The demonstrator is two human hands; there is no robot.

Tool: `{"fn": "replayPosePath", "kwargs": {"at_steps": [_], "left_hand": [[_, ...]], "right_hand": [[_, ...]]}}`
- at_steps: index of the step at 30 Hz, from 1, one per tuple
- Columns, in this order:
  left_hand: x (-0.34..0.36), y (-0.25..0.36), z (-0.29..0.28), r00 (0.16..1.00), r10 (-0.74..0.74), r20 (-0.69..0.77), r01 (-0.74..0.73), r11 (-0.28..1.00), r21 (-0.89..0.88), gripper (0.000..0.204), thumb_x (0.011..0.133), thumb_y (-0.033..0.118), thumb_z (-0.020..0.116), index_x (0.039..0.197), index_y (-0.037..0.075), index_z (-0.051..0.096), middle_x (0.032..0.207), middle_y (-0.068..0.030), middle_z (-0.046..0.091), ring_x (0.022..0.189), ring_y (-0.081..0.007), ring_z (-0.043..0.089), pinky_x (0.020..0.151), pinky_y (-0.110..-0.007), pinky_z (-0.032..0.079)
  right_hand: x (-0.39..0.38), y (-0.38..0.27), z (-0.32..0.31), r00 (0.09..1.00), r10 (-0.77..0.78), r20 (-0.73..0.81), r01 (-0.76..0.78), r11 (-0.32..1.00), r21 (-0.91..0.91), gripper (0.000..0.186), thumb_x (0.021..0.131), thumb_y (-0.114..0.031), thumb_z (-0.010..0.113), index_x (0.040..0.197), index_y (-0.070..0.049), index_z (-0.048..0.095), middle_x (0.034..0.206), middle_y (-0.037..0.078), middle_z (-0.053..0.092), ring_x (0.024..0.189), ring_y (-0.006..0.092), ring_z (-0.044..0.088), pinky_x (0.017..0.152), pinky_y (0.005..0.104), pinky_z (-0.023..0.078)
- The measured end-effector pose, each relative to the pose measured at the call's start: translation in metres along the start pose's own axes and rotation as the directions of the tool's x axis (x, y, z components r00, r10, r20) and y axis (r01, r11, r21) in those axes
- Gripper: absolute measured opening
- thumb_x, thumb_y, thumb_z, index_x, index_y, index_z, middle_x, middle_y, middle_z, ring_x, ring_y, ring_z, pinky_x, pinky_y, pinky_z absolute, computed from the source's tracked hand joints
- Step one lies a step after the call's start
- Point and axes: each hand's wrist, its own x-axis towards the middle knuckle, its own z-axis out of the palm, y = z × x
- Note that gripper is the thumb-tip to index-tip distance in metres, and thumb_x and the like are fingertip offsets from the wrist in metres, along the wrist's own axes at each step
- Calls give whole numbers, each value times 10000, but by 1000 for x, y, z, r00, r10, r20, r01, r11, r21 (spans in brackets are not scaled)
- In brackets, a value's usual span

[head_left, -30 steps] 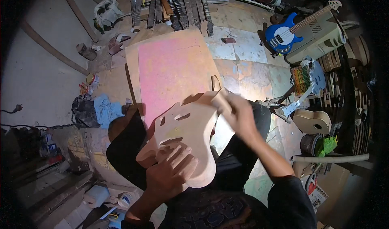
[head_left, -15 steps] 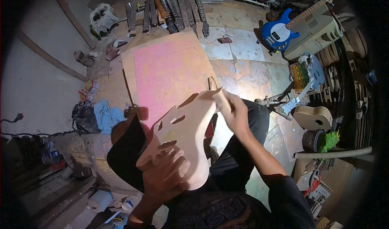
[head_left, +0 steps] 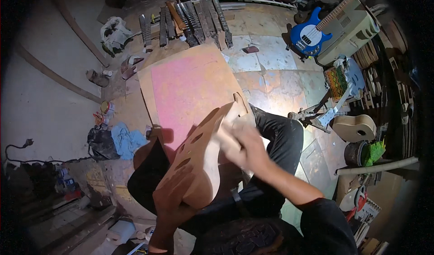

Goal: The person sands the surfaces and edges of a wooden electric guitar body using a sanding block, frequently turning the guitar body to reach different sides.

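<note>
A bare wooden electric guitar body (head_left: pixel 209 162) with cut-out cavities lies tilted across my lap, one rounded side edge turned up. My left hand (head_left: pixel 169 192) is wrapped round its near lower end, with the fingers in shadow on the cavity face. At the side edge, toward the far end, my right hand (head_left: pixel 253 149) is smeared by motion. It presses a pale tan piece of sandpaper (head_left: pixel 227 142) against the wood; the blur hides its exact shape.
Beyond my knees lies a pink-and-tan board (head_left: pixel 190 81). Several guitar necks (head_left: pixel 194 22) are laid out behind it. A blue bass guitar (head_left: pixel 312 32) leans at the far right, with an acoustic guitar body (head_left: pixel 355 128) nearer. Blue cloth (head_left: pixel 126 140) sits at left.
The guitar body has been tipped so its side edge faces up more. My right hand has slid nearer along that edge from the far end, while my left keeps its hold.
</note>
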Motion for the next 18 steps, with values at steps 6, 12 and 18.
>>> {"fn": "replayPosePath", "kwargs": {"at_steps": [6, 12, 18], "left_hand": [[0, 3, 2, 998, -49, -40, 49, 999, -8, 591, 705, 170, 918, 1235, 68, 677, 1260, -230, 727, 1179, -405, 717, 994, -488, 588], [9, 4, 3, 988, -156, -11, 155, 988, -22, 598, 732, 182, 916, 1265, 28, 694, 1229, -232, 739, 1134, -360, 745, 960, -417, 602], [20, 9, -13, 975, -164, -149, 165, 986, -8, 591, 747, 175, 923, 1272, 8, 708, 1182, -204, 765, 1049, -268, 777, 904, -371, 609]], "right_hand": [[21, 21, 11, 998, -26, -62, 23, 999, -36, 362, 889, -161, 765, 1212, -6, 717, 945, 205, 678, 894, 361, 693, 864, 412, 553], [35, 108, 16, 909, 411, -74, -375, 881, 289, 422, 867, -180, 783, 1237, -1, 690, 1032, 225, 727, 976, 379, 710, 850, 427, 551], [33, 93, -12, 938, 333, 99, -327, 942, -68, 649, 833, -292, 768, 1425, -90, 595, 1123, 240, 735, 1042, 429, 702, 910, 472, 558]]}}
